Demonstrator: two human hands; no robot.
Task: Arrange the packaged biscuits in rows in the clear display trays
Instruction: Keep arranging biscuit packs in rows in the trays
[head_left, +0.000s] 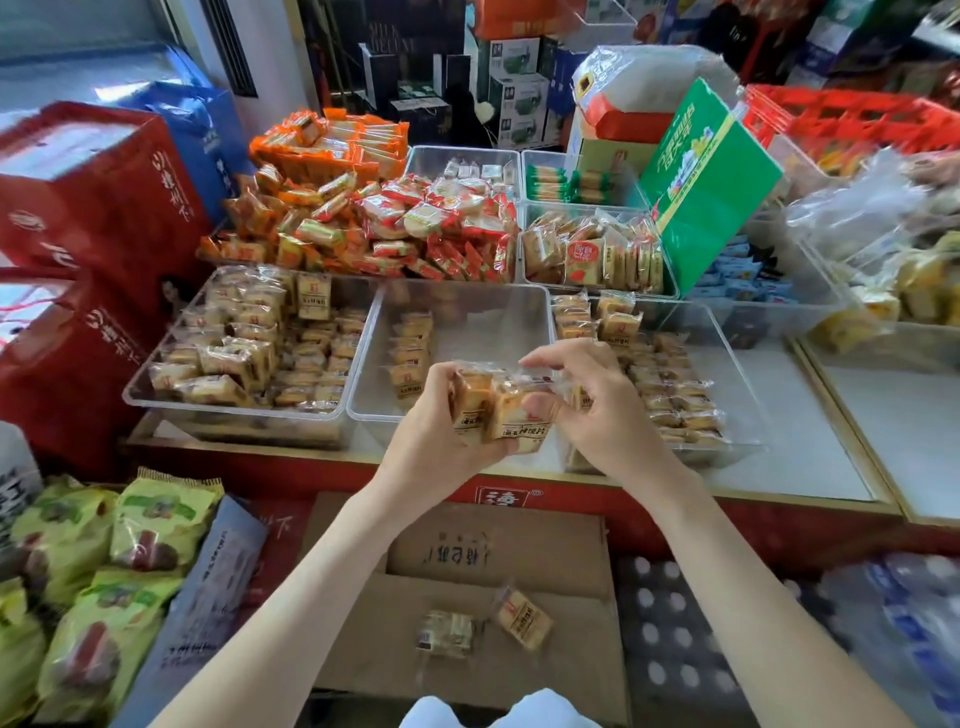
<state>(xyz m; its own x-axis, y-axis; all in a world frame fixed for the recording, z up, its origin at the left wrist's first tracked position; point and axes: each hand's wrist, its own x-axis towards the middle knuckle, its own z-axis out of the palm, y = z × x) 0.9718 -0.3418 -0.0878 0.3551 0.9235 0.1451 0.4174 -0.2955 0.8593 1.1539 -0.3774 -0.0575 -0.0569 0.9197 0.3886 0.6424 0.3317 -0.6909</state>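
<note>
My left hand (431, 431) and my right hand (602, 410) together hold a small bunch of packaged biscuits (501, 410) above the front edge of the middle clear tray (478, 317). That tray holds one short row of biscuit packs (410, 353) along its left side. The left clear tray (156, 379) is full of the same tan packs. In the right clear tray (737, 395) the packs lie in rows on its left half. Two loose biscuit packs (522, 618) lie on the cardboard box below.
Trays of orange, red and yellow snack packs (363, 218) stand behind. A green box (701, 187) leans at the back right. Red gift bags (88, 208) stand left. Green snack bags (104, 571) and bottled water (727, 639) flank the cardboard box (467, 597) on the floor.
</note>
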